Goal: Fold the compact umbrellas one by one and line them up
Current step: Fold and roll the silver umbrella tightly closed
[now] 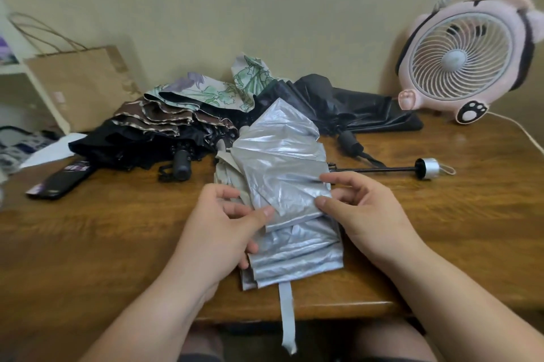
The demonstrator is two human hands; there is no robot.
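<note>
A silver compact umbrella (282,173) lies crumpled on the wooden table (117,229) in front of me, its shaft and silver handle (428,168) pointing right. Its closing strap (287,317) hangs over the table's front edge. My left hand (226,229) pinches a fold of the silver canopy from the left. My right hand (359,208) pinches the same fold from the right. Behind lie three more unfolded umbrellas: a black and brown one (153,132), a floral one (212,90) and a dark grey one (347,105).
A pink desk fan (465,61) stands at the back right with its cord along the table. A brown paper bag (82,87) leans at the back left. A dark flat sleeve (63,179) lies at the left.
</note>
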